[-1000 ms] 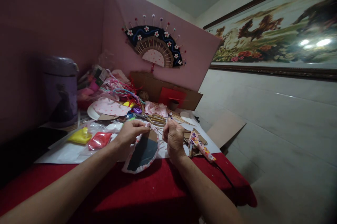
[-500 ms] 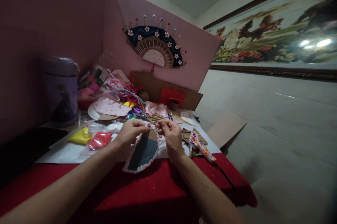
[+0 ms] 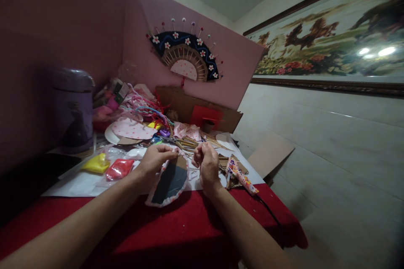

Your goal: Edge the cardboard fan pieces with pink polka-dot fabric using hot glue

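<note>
My left hand (image 3: 154, 163) pinches the upper end of a half-round cardboard piece (image 3: 172, 178). Its back is dark grey with a brown patch near the top, and pale pink dotted fabric is folded over its curved edge. The piece hangs tilted above the table's front. Just to its right, apart from it, my right hand (image 3: 206, 166) is closed with curled fingers; whatever may be in them is hidden. Right of that hand, a flower-patterned glue gun (image 3: 241, 176) lies on brown cardboard scraps.
Bags of yellow clay (image 3: 97, 163) and red clay (image 3: 120, 169) lie left on white paper. Behind are dotted fabric (image 3: 134, 129), scissors (image 3: 172, 139) and pipe cleaners (image 3: 142, 102). A purple canister (image 3: 74, 111) stands left. A decorated fan (image 3: 189, 52) hangs on the pink board.
My right hand has come off the edge of the cardboard piece and curled, a little to the right. My left hand keeps its pinch, and the piece has shifted slightly left.
</note>
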`<state>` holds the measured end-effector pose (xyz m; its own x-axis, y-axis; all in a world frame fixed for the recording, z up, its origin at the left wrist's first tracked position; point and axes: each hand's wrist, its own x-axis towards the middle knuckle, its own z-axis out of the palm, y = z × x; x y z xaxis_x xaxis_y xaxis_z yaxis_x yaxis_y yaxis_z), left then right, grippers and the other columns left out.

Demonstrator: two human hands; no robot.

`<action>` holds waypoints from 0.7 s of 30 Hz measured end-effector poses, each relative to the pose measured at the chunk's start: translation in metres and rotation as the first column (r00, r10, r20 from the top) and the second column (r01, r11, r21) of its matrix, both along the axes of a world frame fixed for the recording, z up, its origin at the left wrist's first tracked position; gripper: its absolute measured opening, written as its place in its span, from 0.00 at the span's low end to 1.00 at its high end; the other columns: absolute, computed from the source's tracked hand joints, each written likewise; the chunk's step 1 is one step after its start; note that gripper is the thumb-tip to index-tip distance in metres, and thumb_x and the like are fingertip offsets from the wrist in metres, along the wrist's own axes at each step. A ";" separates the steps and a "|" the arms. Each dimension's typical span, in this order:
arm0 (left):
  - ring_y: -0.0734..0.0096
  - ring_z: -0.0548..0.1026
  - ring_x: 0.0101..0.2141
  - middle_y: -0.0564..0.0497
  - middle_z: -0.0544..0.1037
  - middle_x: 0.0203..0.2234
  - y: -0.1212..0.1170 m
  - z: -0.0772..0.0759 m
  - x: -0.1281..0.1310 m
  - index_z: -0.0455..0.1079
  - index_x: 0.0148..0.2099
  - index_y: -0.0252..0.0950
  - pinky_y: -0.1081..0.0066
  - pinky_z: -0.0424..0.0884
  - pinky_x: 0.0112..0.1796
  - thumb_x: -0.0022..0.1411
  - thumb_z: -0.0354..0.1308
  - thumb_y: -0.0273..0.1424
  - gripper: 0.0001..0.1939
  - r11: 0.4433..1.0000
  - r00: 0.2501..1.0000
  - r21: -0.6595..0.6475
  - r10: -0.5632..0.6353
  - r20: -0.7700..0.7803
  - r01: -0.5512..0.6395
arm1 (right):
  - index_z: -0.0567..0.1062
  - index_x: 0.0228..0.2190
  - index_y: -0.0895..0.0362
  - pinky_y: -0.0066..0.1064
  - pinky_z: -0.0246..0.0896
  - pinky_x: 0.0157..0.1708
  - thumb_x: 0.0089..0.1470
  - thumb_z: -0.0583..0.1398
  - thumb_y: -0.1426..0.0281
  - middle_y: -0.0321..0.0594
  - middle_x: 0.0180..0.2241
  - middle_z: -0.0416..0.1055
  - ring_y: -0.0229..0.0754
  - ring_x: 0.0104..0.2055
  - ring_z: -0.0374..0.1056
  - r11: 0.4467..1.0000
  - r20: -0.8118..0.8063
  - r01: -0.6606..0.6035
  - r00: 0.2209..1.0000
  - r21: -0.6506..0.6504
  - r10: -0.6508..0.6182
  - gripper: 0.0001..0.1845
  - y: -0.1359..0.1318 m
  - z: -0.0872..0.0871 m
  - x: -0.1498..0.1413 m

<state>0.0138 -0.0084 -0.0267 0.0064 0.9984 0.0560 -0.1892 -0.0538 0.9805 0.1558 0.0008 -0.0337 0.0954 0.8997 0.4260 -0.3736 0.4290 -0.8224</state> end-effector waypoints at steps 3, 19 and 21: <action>0.74 0.66 0.18 0.55 0.71 0.15 -0.002 0.004 0.000 0.70 0.21 0.33 0.74 0.58 0.21 0.37 0.64 0.31 0.08 0.997 0.997 -0.023 0.078 -0.021 -0.078 | 0.60 0.21 0.55 0.20 0.38 0.12 0.53 0.53 0.58 0.24 0.14 0.49 0.28 0.13 0.41 0.999 0.018 0.046 0.999 0.014 -0.046 0.17 -0.002 0.000 0.001; 0.75 0.66 0.19 0.55 0.71 0.15 0.006 0.001 -0.008 0.71 0.21 0.33 0.74 0.60 0.23 0.36 0.65 0.32 0.09 0.992 0.994 0.063 0.108 0.033 -0.109 | 0.69 0.22 0.57 0.25 0.54 0.22 0.58 0.50 0.63 0.33 0.17 0.63 0.34 0.20 0.59 0.944 0.601 -0.070 0.785 0.323 -0.148 0.18 -0.040 0.005 -0.007; 0.76 0.65 0.18 0.56 0.70 0.14 0.006 0.002 -0.008 0.71 0.21 0.33 0.74 0.59 0.23 0.37 0.65 0.32 0.09 0.992 0.994 0.065 0.108 0.029 -0.110 | 0.71 0.27 0.56 0.26 0.58 0.26 0.58 0.51 0.67 0.35 0.22 0.67 0.35 0.24 0.64 0.933 0.692 -0.223 0.721 0.284 -0.038 0.13 -0.053 0.010 -0.013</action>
<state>0.0057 -0.0027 -0.0248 -0.1047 0.9871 0.1208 -0.2032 -0.1401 0.9691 0.1430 -0.0526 -0.0240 -0.4116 0.6825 0.6039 0.1743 0.7094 -0.6829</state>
